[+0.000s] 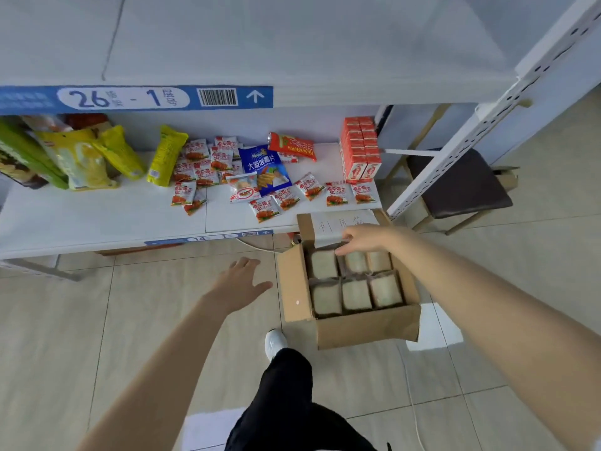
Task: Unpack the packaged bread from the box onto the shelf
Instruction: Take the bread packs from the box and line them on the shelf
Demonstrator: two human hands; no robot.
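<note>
An open cardboard box [364,330] stands on the tiled floor in front of the low white shelf [97,219]. Inside it, several packaged bread slices [356,292] stand in two rows. My right hand [361,237] reaches over the box's far edge, fingers spread and touching the top of a back-row bread pack; it grips nothing. Left of the box, my left hand [239,283] hovers above the floor with fingers apart and nothing in it.
Snack packets [208,167], yellow bags [97,154] and red cartons [359,151] lie on the shelf; its front left part is bare. A dark stool [455,183] stands right of the shelf upright [487,125]. My leg and white shoe [274,343] are beside the box.
</note>
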